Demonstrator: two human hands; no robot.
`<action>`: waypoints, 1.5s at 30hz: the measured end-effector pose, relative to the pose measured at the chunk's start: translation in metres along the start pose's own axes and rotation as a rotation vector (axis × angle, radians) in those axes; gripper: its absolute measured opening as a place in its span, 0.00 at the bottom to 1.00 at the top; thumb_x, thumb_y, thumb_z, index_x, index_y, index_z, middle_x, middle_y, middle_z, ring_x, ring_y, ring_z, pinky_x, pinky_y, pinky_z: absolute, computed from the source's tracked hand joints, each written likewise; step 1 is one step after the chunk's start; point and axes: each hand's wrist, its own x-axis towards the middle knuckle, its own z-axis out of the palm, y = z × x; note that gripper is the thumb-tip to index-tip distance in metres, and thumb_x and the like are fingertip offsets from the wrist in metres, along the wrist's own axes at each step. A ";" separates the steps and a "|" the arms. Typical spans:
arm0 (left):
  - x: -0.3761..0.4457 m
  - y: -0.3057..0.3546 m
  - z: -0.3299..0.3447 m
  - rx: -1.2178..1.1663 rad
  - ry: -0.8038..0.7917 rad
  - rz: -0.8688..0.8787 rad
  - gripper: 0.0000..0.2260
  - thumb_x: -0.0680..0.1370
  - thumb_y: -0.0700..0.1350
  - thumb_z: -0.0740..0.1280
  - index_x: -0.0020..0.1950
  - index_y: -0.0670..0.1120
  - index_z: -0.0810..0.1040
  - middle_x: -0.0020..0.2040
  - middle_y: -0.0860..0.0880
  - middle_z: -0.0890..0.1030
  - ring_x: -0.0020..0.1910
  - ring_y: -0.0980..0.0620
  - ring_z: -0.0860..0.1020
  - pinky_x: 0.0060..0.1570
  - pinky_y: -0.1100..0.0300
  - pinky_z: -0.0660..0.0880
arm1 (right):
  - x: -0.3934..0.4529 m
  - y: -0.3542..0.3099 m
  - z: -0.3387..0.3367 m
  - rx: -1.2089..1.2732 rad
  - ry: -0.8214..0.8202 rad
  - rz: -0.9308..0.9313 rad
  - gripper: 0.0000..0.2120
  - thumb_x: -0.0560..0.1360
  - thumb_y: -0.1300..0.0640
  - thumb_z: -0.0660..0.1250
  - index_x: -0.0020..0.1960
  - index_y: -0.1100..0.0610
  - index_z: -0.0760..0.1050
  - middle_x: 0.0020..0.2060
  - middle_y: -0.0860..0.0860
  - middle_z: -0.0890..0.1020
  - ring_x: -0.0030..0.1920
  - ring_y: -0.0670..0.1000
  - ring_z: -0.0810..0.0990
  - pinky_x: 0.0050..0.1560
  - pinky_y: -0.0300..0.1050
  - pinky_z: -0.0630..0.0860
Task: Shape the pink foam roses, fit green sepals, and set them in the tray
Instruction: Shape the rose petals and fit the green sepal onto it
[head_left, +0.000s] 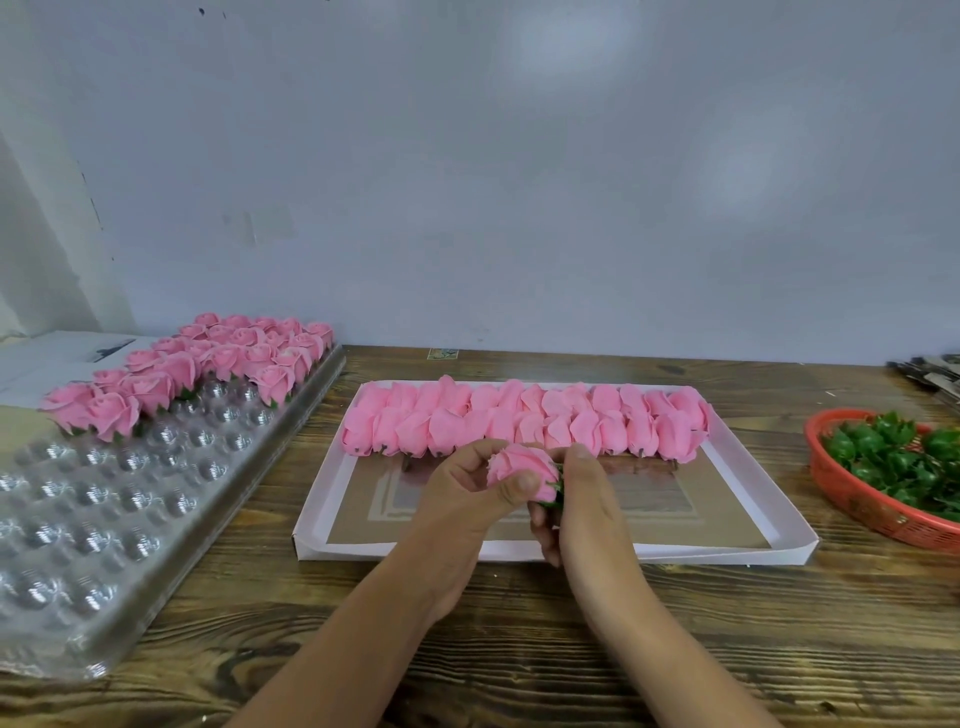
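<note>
Both hands — left hand (470, 491), right hand (582, 499) — clamped on one pink rose (522, 465) between them, above the box (727, 556).

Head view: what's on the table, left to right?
Clear plastic blister tray part-filled with finished roses → white shallow box of unshaped pink roses, with both hands holding a rose in front of it → red basket of green sepals.

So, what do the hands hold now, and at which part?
Both hands hold one pink rose. The left hand grips its petal head; the right hand pinches the green sepal at its base.
</note>
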 end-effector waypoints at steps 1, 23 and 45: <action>0.000 -0.001 0.000 0.012 0.015 0.001 0.23 0.65 0.54 0.82 0.54 0.43 0.84 0.44 0.37 0.81 0.41 0.45 0.80 0.46 0.55 0.80 | 0.000 0.001 0.000 0.001 0.016 -0.012 0.25 0.77 0.39 0.48 0.48 0.56 0.74 0.30 0.49 0.75 0.28 0.45 0.73 0.25 0.37 0.68; -0.003 0.011 -0.007 0.334 0.039 0.008 0.17 0.70 0.53 0.78 0.57 0.58 0.82 0.54 0.53 0.84 0.51 0.55 0.83 0.48 0.63 0.79 | 0.001 -0.002 -0.010 -0.074 -0.092 -0.067 0.11 0.74 0.42 0.56 0.39 0.43 0.72 0.28 0.45 0.76 0.27 0.45 0.74 0.27 0.37 0.70; -0.001 0.017 -0.001 -0.203 0.056 -0.087 0.11 0.69 0.42 0.77 0.51 0.48 0.86 0.56 0.42 0.85 0.55 0.47 0.84 0.51 0.59 0.80 | -0.002 -0.013 -0.010 0.181 0.065 -0.251 0.15 0.72 0.54 0.69 0.58 0.53 0.76 0.48 0.50 0.86 0.47 0.46 0.83 0.43 0.35 0.78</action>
